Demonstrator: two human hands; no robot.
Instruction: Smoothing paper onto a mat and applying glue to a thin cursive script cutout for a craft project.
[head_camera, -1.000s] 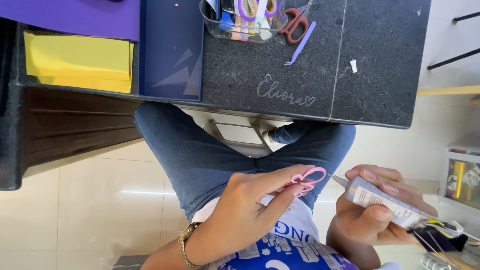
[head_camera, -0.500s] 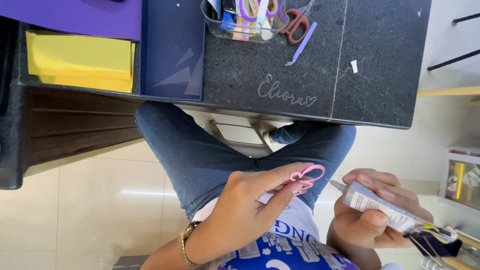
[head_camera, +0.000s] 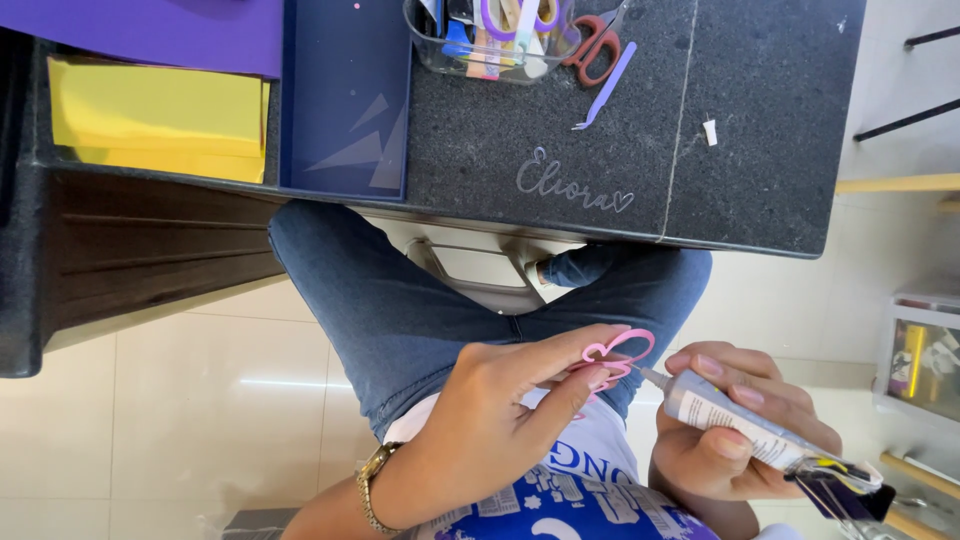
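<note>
glue meets pink loop

dark stone table (head_camera: 760, 150) sits above her lap. left hand (head_camera: 490, 420) pinches a pink paper loop (head_camera: 615, 352) over her knees; right hand (head_camera: 735, 425) grips a glue tube (head_camera: 740, 425), its nozzle touching the loop.

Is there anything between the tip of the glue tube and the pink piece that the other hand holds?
Nothing visible. The glue tube in the right hand points its nozzle straight at the pink cutout pinched in the left hand, with no object between them.
</note>
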